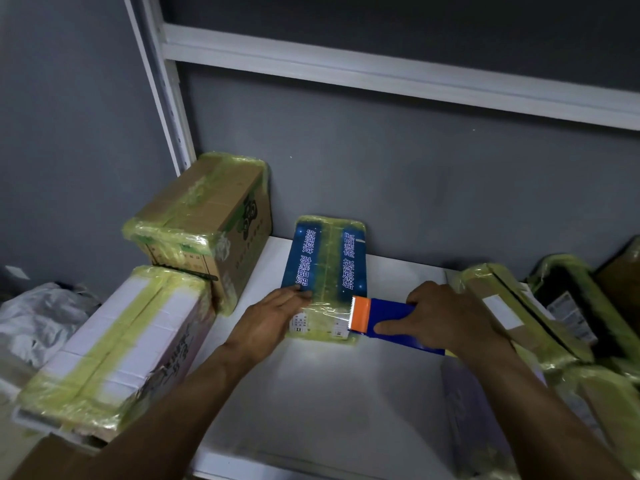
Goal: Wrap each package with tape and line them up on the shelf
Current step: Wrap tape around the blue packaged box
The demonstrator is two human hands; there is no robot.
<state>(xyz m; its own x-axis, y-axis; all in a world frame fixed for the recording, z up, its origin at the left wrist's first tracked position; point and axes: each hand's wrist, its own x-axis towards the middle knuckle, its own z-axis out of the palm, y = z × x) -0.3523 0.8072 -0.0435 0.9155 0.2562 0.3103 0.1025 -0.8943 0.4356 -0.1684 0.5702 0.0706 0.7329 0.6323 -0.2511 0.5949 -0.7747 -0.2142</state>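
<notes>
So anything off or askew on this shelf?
Nothing spilled or torn. The packages on the right lie heaped at angles, not in a row. Tape on the cardboard box's near corner is bunched. The blue package lies flat, tape dispenser at its near end.

stockroom or parcel storage: white metal shelf (346, 393) against grey wall (415, 168), taped packages (201, 220) stacked around.

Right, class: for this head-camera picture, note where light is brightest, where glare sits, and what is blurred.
Head view: brightest on the white shelf below the blue package; glare on its near end beside the tape dispenser; packages at right are blurred.
</notes>
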